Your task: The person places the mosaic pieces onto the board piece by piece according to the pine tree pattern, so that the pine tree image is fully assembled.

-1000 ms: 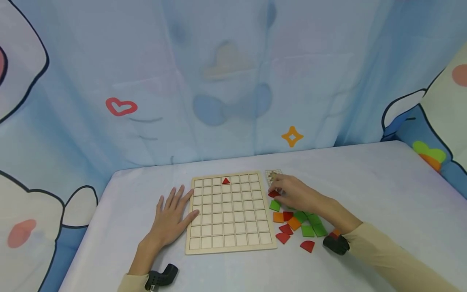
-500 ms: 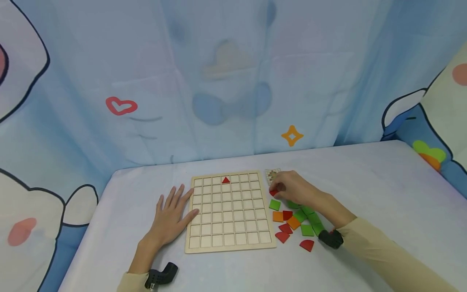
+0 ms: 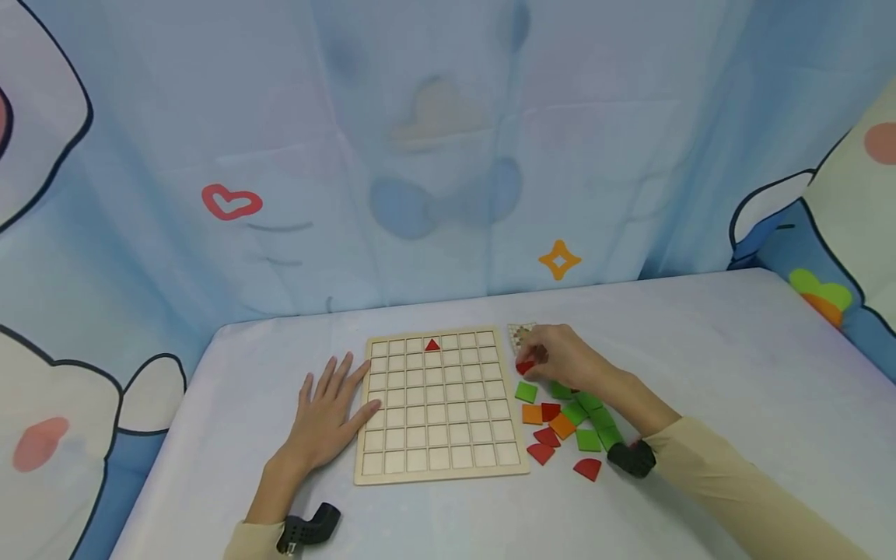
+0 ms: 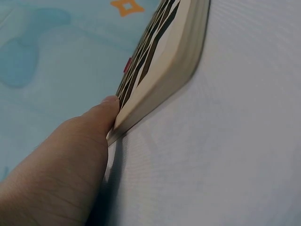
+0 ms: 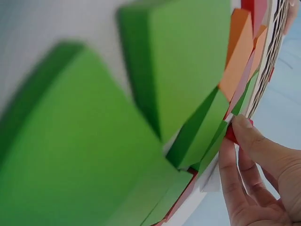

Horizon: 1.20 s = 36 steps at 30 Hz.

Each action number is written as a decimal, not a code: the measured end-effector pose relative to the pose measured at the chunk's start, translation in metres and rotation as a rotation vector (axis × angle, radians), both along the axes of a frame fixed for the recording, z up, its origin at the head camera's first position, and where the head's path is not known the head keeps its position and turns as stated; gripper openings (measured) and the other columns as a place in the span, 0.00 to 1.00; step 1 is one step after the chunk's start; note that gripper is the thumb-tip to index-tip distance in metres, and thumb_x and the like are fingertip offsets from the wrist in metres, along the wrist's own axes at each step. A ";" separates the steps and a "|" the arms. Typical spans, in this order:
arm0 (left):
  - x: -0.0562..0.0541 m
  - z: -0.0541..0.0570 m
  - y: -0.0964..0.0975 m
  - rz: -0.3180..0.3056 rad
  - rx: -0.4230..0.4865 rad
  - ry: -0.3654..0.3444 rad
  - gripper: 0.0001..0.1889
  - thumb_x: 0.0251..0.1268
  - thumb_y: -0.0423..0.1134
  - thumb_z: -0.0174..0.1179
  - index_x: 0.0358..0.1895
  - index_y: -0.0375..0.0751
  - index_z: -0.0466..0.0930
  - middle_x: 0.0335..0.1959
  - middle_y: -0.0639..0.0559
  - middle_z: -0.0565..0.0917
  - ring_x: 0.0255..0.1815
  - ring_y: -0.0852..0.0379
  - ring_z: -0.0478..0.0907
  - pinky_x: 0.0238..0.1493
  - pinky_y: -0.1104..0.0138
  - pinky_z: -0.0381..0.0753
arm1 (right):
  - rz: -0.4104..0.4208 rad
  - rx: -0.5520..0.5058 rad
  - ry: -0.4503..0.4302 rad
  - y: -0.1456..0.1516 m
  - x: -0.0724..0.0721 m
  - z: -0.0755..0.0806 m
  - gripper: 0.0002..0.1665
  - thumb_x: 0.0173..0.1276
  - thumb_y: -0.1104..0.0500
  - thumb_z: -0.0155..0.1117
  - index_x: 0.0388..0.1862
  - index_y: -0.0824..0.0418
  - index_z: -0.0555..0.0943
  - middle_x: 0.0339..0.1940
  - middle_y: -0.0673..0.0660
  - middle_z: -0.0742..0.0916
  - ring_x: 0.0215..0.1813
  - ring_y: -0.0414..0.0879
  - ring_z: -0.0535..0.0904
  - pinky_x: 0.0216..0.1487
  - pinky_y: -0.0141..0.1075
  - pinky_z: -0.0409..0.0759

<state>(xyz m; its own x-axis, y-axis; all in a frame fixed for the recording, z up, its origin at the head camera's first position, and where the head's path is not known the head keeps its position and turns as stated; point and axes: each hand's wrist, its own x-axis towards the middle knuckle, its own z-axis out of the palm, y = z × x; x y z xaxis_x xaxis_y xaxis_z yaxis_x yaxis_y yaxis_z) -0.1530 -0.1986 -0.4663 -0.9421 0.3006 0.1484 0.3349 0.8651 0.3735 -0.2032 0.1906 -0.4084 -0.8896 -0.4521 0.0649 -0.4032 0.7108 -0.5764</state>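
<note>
A wooden grid board lies on the table with a red triangle in a top-row square. My left hand rests at the board's left side, fingers spread and straight. In the left wrist view, its thumb touches the board's edge. My right hand is beyond the board's right edge and pinches a small red piece between thumb and fingers. The fingers partly cover that piece, so its full outline is hidden. Just behind them is a small patterned card, partly covered by the hand.
Loose green squares, orange squares and red quarter-round pieces lie right of the board, several overlapping under the right forearm. A white cloth covers the table. A blue printed curtain hangs behind it.
My right hand has drawn its fingers together on the red piece, and its wrist has shifted slightly left and away from me. The left hand and the board stay put.
</note>
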 end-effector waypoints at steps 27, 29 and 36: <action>0.000 0.000 -0.001 0.006 0.021 -0.006 0.38 0.76 0.58 0.55 0.83 0.46 0.61 0.85 0.38 0.55 0.85 0.34 0.45 0.79 0.33 0.36 | 0.206 -0.243 0.061 -0.079 -0.018 0.010 0.05 0.63 0.72 0.76 0.34 0.64 0.89 0.33 0.53 0.89 0.36 0.44 0.86 0.40 0.32 0.86; 0.000 0.000 -0.001 0.005 0.021 -0.004 0.38 0.77 0.58 0.55 0.83 0.46 0.61 0.85 0.38 0.55 0.85 0.34 0.45 0.79 0.33 0.37 | 0.227 -0.250 0.066 -0.089 -0.021 0.010 0.05 0.64 0.72 0.75 0.36 0.66 0.90 0.35 0.55 0.89 0.39 0.47 0.87 0.41 0.32 0.86; 0.001 0.000 -0.001 0.003 0.027 0.001 0.38 0.77 0.58 0.56 0.82 0.46 0.62 0.84 0.38 0.56 0.85 0.34 0.46 0.78 0.33 0.37 | 0.268 -0.240 0.059 -0.117 -0.030 0.006 0.06 0.67 0.72 0.72 0.41 0.68 0.91 0.37 0.58 0.88 0.40 0.50 0.87 0.41 0.32 0.86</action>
